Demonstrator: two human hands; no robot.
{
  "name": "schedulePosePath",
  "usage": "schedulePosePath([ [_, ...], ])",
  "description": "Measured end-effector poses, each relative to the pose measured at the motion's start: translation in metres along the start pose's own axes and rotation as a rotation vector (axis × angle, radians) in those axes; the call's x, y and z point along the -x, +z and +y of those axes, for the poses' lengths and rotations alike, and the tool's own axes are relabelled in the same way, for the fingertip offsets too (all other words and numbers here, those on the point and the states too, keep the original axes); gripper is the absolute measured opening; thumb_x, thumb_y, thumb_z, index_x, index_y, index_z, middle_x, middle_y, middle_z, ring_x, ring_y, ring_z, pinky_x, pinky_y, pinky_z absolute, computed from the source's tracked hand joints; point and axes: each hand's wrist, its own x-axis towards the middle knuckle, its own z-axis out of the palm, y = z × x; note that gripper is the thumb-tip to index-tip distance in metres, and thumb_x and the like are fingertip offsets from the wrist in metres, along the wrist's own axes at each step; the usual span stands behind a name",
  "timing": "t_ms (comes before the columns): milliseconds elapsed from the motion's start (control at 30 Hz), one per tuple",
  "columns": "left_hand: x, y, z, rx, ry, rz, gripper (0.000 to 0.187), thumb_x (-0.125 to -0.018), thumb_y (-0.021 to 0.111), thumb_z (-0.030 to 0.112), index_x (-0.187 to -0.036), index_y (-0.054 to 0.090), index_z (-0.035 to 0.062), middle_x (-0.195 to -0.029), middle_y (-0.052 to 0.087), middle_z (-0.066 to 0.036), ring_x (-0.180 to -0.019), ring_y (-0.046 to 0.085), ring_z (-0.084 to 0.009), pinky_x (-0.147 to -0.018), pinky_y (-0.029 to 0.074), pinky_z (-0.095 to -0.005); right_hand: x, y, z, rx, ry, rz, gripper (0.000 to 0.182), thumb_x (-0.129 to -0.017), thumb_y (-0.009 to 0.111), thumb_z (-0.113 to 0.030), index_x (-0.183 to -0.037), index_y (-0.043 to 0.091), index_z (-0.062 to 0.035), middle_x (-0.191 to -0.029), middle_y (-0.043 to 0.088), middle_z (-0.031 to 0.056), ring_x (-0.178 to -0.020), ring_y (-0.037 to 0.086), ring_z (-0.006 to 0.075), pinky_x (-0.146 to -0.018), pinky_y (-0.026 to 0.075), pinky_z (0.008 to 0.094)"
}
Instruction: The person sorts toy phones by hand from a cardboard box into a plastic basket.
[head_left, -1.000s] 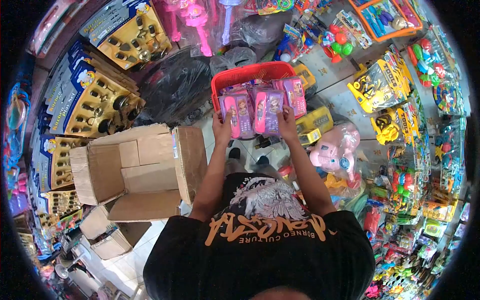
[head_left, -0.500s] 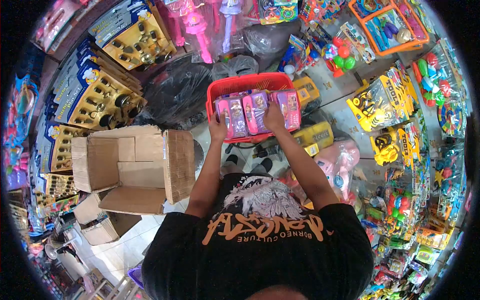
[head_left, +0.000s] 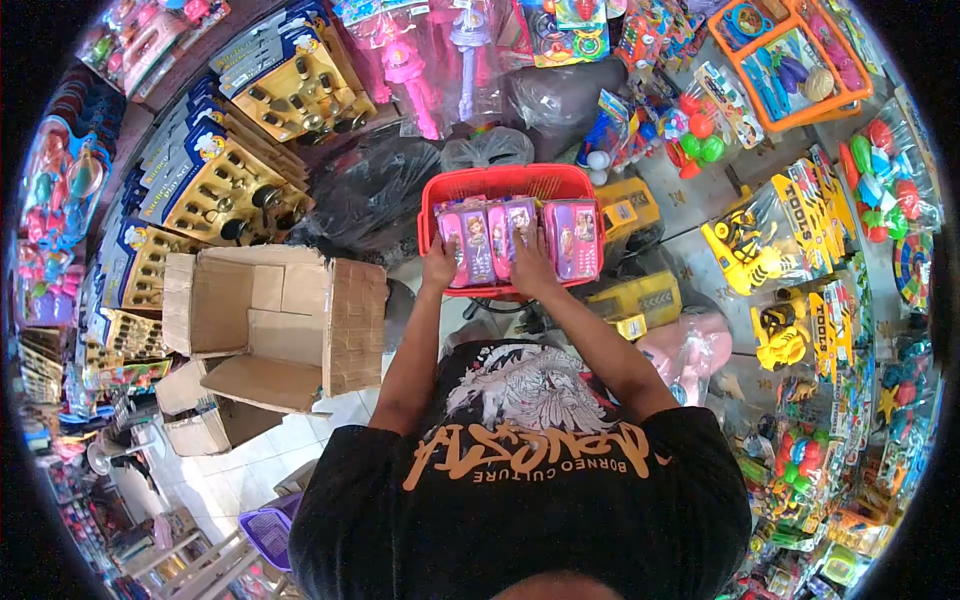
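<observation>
A red basket (head_left: 590, 182) holds a row of pink and purple toy packs in clear wrap. At the basket's left end, my left hand (head_left: 439, 265) grips the leftmost pack (head_left: 476, 250) by its side. My right hand (head_left: 532, 262) lies over the middle pack (head_left: 499, 236), its fingers curled on that pack's right part. The rightmost pack (head_left: 576, 242) lies beside my right hand, untouched, with a narrow gap between it and the middle one.
An open cardboard box (head_left: 356, 325) stands left of my left arm, with a smaller box (head_left: 195, 433) below it. Kitchen playsets (head_left: 235, 195) hang at the left. Yellow toy packs (head_left: 750, 240) are at the right. A purple basket (head_left: 268, 535) is at the lower left.
My right hand has shifted left along the packs, and the middle pack has moved against the leftmost one. The gap before the rightmost pack is wider. The whole view has shifted slightly.
</observation>
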Motion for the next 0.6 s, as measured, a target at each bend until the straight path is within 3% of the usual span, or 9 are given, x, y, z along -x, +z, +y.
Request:
schedulePosePath([
  [167, 0.0, -0.019, 0.027, -0.227, -0.112, -0.086, 0.052, -0.086, 0.051, 0.041, -0.116, 0.053, -0.0014, -0.085, 0.061, -0.028, -0.083, 0.06, -0.0411, -0.073, 0.048, -0.0445, 0.002, -0.004, 0.008, -0.057, -0.061, 0.01, 0.056, -0.079, 0.056, -0.011, -0.13, 0.036, -0.0005, -0.142, 0.007, 0.031, -0.129, 0.017, 0.0476, -0.107, 0.021, 0.0454],
  [233, 0.003, -0.019, 0.024, -0.164, -0.088, -0.012, 0.052, -0.085, 0.053, 0.041, -0.112, 0.055, -0.0026, -0.084, 0.061, -0.028, -0.082, 0.061, -0.0396, -0.072, 0.048, -0.0427, 0.005, -0.013, 0.012, -0.309, -0.21, 0.145, 0.047, -0.08, 0.057, -0.009, -0.125, 0.044, -0.003, -0.138, 0.025, 0.0291, -0.128, 0.026, 0.043, -0.105, 0.024, 0.0444],
  [267, 0.006, -0.019, 0.021, -0.101, -0.064, 0.056, 0.052, -0.084, 0.054, 0.041, -0.109, 0.057, -0.0038, -0.082, 0.061, -0.027, -0.082, 0.062, -0.0382, -0.072, 0.049, -0.0409, 0.007, -0.02, 0.018, -0.31, -0.215, 0.143, 0.047, -0.08, 0.057, -0.009, -0.125, 0.044, -0.003, -0.138, 0.025, 0.0291, -0.128, 0.026, 0.043, -0.105, 0.024, 0.0444],
  [333, 0.014, -0.029, 0.028, -0.064, -0.036, 0.079, 0.049, -0.084, 0.055, 0.039, -0.106, 0.059, -0.0046, -0.081, 0.063, -0.025, -0.079, 0.063, -0.0341, -0.071, 0.049, -0.0384, 0.014, -0.047, 0.024, -0.575, -0.3, 0.14, 0.034, -0.083, 0.056, -0.007, -0.116, 0.051, -0.0041, -0.128, 0.043, 0.0211, -0.122, 0.04, 0.0321, -0.099, 0.034, 0.0378],
  [367, 0.017, -0.035, 0.032, -0.028, -0.007, 0.097, 0.047, -0.084, 0.056, 0.038, -0.103, 0.06, -0.0054, -0.08, 0.064, -0.022, -0.077, 0.065, -0.03, -0.07, 0.049, -0.0358, 0.013, -0.049, 0.031, -0.767, -0.308, 0.235, 0.023, -0.086, 0.053, -0.007, -0.109, 0.054, -0.0031, -0.112, 0.055, 0.0111, -0.104, 0.053, 0.0197, -0.086, 0.043, 0.0294],
  [433, 0.02, -0.048, 0.032, 0.093, -0.03, 0.101, 0.044, -0.085, 0.057, 0.036, -0.102, 0.061, -0.0052, -0.08, 0.065, -0.019, -0.075, 0.065, -0.0256, -0.069, 0.049, -0.0341, 0.019, -0.079, 0.047, -0.887, -0.129, 0.189, 0.021, -0.086, 0.051, -0.008, -0.106, 0.056, -0.0025, -0.102, 0.06, 0.0103, -0.093, 0.058, 0.019, -0.082, 0.044, 0.0284],
  [500, 0.019, -0.055, 0.025, 0.228, 0.006, 0.17, 0.039, -0.086, 0.058, 0.032, -0.102, 0.061, -0.0037, -0.082, 0.066, -0.01, -0.075, 0.061, -0.0153, -0.07, 0.048, -0.0302, 0.008, -0.08, 0.086, -0.712, -0.133, 0.515, 0.018, -0.089, 0.052, -0.011, -0.104, 0.057, -0.0032, -0.089, 0.059, 0.0027, -0.082, 0.055, 0.0109, -0.072, 0.045, 0.0259],
  [567, 0.009, -0.053, 0.002, 0.304, 0.005, 0.185, 0.041, -0.086, 0.058, 0.034, -0.103, 0.061, -0.0034, -0.086, 0.065, -0.012, -0.079, 0.061, -0.0162, -0.074, 0.047, -0.0299, 0.002, -0.087, 0.116, -0.825, 0.085, 0.625, 0.025, -0.088, 0.055, -0.016, -0.108, 0.055, -0.0021, -0.094, 0.058, 0.0029, -0.088, 0.053, 0.0103, -0.076, 0.044, 0.0256],
  [600, 0.004, -0.052, -0.005, 0.379, 0.009, 0.2, 0.043, -0.085, 0.059, 0.035, -0.104, 0.06, -0.003, -0.09, 0.065, -0.013, -0.084, 0.06, -0.0172, -0.078, 0.046, -0.0295, -0.002, -0.082, 0.133, -0.819, 0.076, 0.621, 0.025, -0.088, 0.055, -0.016, -0.108, 0.055, -0.0021, -0.094, 0.058, 0.0029, -0.088, 0.053, 0.0103, -0.076, 0.044, 0.0256],
])
